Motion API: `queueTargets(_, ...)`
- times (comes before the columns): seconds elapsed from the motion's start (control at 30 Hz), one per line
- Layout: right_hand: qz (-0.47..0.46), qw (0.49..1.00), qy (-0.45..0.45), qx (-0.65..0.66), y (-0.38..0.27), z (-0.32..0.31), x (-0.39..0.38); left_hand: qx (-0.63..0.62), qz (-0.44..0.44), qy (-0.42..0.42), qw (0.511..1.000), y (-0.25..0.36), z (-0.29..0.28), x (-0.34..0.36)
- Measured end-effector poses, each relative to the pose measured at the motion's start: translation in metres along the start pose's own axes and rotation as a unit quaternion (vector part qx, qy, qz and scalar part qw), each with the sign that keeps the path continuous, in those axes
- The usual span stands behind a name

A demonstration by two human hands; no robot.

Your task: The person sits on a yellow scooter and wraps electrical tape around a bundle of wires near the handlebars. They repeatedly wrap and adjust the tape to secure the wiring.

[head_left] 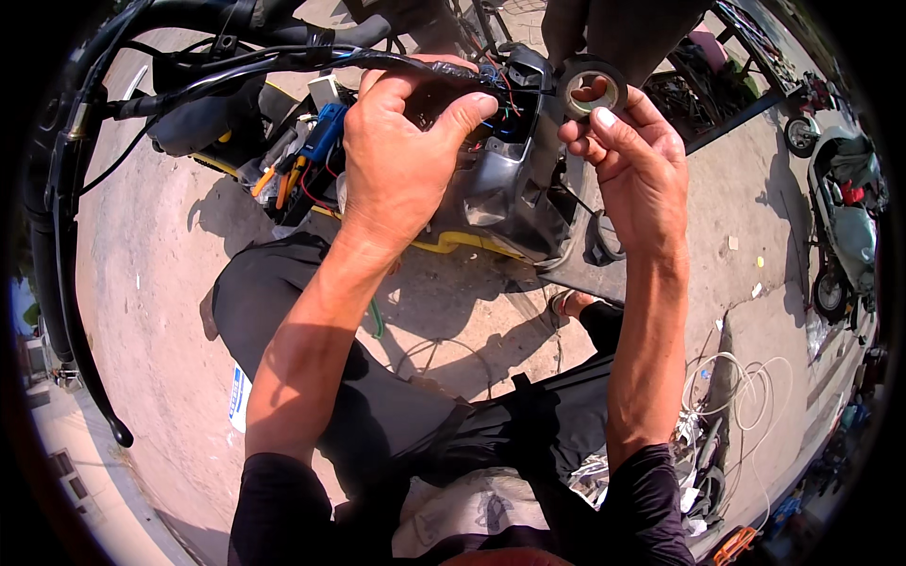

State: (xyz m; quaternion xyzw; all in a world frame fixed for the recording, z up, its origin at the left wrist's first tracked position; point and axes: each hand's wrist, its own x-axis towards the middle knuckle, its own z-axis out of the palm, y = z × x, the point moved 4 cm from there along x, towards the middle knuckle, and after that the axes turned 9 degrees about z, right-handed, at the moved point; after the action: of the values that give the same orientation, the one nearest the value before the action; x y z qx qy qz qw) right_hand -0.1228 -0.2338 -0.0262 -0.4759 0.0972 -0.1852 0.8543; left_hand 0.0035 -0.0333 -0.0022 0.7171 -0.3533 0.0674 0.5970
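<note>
My left hand (pixel 401 151) is closed around a wiring harness (pixel 451 70), a bundle wrapped in shiny black tape. Its thumb points right, toward loose thin coloured wires (pixel 505 94) fanning out past the wrapped end. Held up by the fingers and thumb of my right hand (pixel 637 170) is a roll of black electrical tape (pixel 612 72), with one fingertip showing through its core. Whether a strip of tape runs from the roll to the harness cannot be made out. Below the harness sits a dark plastic scooter body (pixel 505 184) with an open cavity.
Black handlebar tubing (pixel 217 90) crosses the upper left, with a lever (pixel 94 377) hanging down. A blue multimeter (pixel 326 130) and orange-handled pliers (pixel 288 184) lie left of the body. White cable (pixel 746 391) is coiled on the ground at right. Another scooter (pixel 845 208) stands far right.
</note>
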Motion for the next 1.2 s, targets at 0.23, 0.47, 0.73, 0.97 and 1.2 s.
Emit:
queueTargets(0.23, -0.003, 0.998, 0.048, -0.044, -0.002, 0.012, 0.004, 0.048, 0.018, 0.055, 0.997, 0.001, 0.013, -0.001)
queueTargets(0.47, -0.051, 0.987, 0.067, -0.137, -0.001, 0.045, 0.029, 0.082, 0.147, 0.072, 0.983, 0.003, 0.012, -0.006)
queueTargets(0.73, -0.147, 0.965, 0.083, -0.201, 0.011, 0.063, 0.039, 0.057, 0.088, 0.06, 0.993, -0.004, 0.01, -0.015)
queueTargets(0.97, -0.253, 0.92, 0.114, -0.275, 0.025, 0.052, 0.046, 0.079, 0.117, -0.023, 0.99, 0.005, -0.004, -0.006)
queueTargets(1.2, -0.321, 0.889, 0.103, -0.311, 0.017, 0.059, 0.044, -0.01, 0.083, -0.148, 0.985, -0.002, -0.022, 0.009)
